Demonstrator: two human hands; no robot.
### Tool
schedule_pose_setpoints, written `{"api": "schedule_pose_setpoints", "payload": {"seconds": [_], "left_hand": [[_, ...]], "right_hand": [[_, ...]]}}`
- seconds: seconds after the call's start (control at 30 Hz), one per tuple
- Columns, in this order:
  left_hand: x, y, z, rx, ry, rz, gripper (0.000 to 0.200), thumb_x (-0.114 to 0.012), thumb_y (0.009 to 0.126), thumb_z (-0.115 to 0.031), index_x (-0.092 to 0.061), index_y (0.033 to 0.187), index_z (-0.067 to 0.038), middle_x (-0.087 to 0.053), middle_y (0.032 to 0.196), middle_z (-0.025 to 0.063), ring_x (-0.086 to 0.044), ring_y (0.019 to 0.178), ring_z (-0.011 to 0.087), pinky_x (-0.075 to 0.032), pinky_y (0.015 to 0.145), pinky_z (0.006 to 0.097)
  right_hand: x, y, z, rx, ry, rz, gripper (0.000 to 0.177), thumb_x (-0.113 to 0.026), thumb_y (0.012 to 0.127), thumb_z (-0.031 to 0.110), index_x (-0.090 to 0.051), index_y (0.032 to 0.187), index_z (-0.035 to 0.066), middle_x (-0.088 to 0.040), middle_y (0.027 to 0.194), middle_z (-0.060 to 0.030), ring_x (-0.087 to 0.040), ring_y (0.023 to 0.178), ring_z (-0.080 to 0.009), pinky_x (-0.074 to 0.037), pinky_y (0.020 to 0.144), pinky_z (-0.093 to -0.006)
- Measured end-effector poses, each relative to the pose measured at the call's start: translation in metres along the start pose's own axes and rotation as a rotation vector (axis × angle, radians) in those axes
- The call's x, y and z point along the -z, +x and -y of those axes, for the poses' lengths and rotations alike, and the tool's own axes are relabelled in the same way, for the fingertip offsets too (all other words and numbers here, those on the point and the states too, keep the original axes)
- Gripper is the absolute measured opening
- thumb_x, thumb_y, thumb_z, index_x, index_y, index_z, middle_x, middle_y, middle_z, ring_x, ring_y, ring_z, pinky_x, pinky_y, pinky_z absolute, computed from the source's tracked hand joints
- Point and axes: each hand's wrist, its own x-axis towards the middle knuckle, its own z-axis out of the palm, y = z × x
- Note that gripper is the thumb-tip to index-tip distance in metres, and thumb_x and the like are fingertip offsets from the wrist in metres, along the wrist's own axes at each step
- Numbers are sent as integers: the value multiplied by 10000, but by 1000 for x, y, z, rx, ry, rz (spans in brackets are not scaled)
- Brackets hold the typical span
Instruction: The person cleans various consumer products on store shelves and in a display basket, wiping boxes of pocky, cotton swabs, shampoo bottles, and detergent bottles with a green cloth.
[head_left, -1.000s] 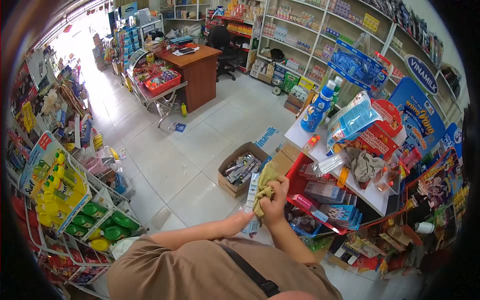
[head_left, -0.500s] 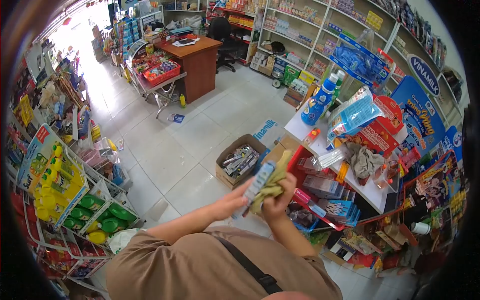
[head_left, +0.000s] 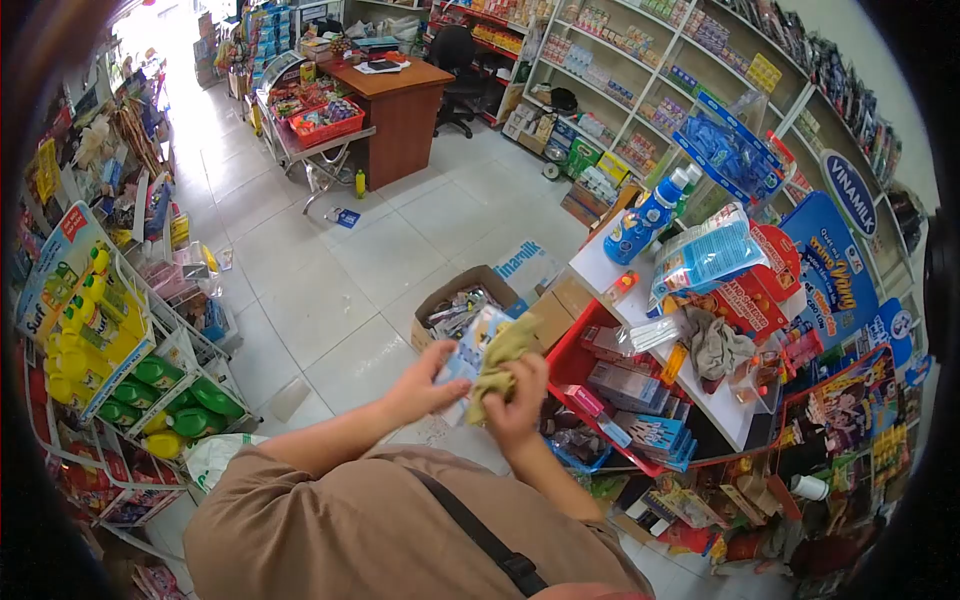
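While the left hand (head_left: 425,388) grasps a flat-sided, pale box (head_left: 468,352) by its edge, the right hand (head_left: 518,397) clutches crumpled yellow-green cloth (head_left: 506,350) against it. Beyond the grip, box and cloth partly hide an open cardboard carton (head_left: 450,294); blur obscures the box's print.

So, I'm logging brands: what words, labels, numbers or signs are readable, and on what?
"VINAMILK": oval blue sign.
"Vinamilk": blue, white cardboard piece on floor.
"Surf": colourful cardboard display panel.
Too blurred: pale blue box in left hand.
Too unclear to quote: slanted blue cardboard board, red cardboard carton.
Too small: packets on white shelves.
No readable numbers.
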Motion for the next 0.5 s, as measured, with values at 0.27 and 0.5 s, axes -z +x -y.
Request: {"api": "schedule_pose_setpoints", "payload": {"seconds": [0.27,0.5], "left_hand": [[15,6,-21,31,134,118,703,-561,843,-157,-135,1394,-63,-510,1064,83,-505,858,120,-441,735,270],[2,11,20,-39,-223,149,544,-240,958,-365,-78,1408,-106,-334,1327,84,-400,1145,174,-364,943,304]], "right_hand": [[-13,12,-9,52,-181,30,346,-633,633,103,-534,959,41,-483,1009,-168,-453,946,-369,-338,854,-454],[-19,9,3,228,-39,203,314,-599,649,125,-537,947,48,-495,975,-168,-459,933,-350,-351,830,-437]]}}
